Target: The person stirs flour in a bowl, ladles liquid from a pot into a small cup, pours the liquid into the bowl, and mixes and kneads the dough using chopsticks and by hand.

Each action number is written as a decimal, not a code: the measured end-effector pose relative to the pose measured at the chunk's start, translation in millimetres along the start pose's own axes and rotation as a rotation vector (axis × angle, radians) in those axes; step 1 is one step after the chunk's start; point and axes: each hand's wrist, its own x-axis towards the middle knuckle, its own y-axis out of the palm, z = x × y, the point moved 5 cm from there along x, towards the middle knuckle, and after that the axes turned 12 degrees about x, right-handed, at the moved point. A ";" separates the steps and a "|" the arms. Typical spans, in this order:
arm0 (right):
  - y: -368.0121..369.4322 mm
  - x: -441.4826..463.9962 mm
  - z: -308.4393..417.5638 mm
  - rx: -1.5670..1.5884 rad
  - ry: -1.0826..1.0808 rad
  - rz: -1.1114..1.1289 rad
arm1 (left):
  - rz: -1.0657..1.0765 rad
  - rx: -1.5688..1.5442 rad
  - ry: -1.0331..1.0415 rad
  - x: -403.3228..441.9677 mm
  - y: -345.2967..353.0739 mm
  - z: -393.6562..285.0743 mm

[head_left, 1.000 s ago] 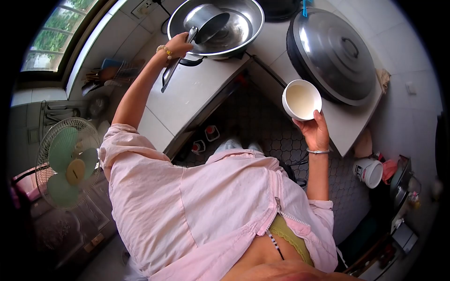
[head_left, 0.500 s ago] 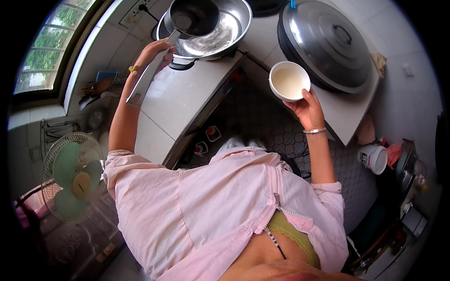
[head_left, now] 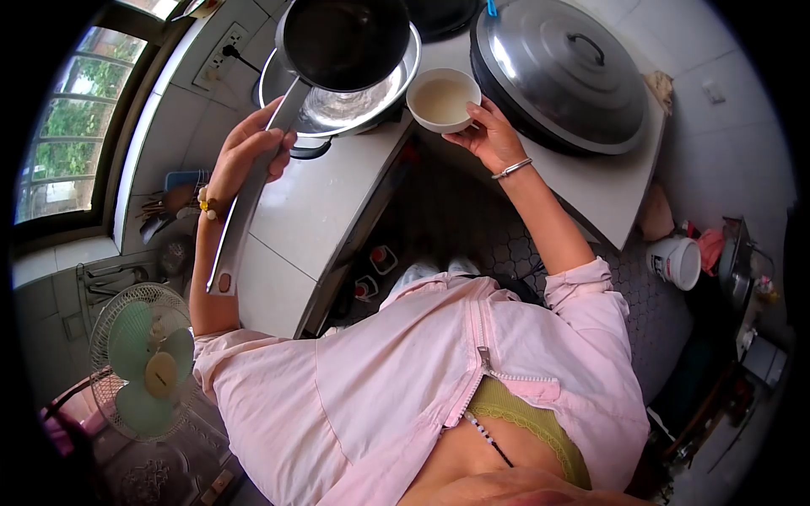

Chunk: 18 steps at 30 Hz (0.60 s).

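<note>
My left hand (head_left: 253, 152) is wrapped round the long metal handle of a dark-bottomed ladle (head_left: 346, 42). The ladle hangs over a shiny metal basin (head_left: 350, 105), hiding much of it. In my right hand (head_left: 489, 135) is a white bowl (head_left: 442, 99) with pale cloudy liquid inside, gripped at its lower right side. The bowl is just right of the basin, near the large lidded pan. What the ladle holds, if anything, cannot be made out.
A large pan with a domed metal lid (head_left: 561, 72) stands on the right counter (head_left: 591, 190). The left counter (head_left: 308, 211) has a front edge near my body. A fan (head_left: 143, 363) stands lower left, a white bucket (head_left: 675, 263) lower right.
The ladle has risen and come nearer, its handle now pointing down toward my left elbow. My right hand has carried the bowl left and up toward the basin. The view has shifted slightly.
</note>
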 end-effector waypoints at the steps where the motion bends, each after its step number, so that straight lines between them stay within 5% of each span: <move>1: 1.7 4.9 -2.0 0.005 -0.001 0.006 | 0.000 0.014 -0.008 -1.8 4.1 -3.0; 18: 25.7 20.3 -15.9 -0.060 0.056 0.113 | -0.067 0.395 0.111 -10.0 39.6 -7.7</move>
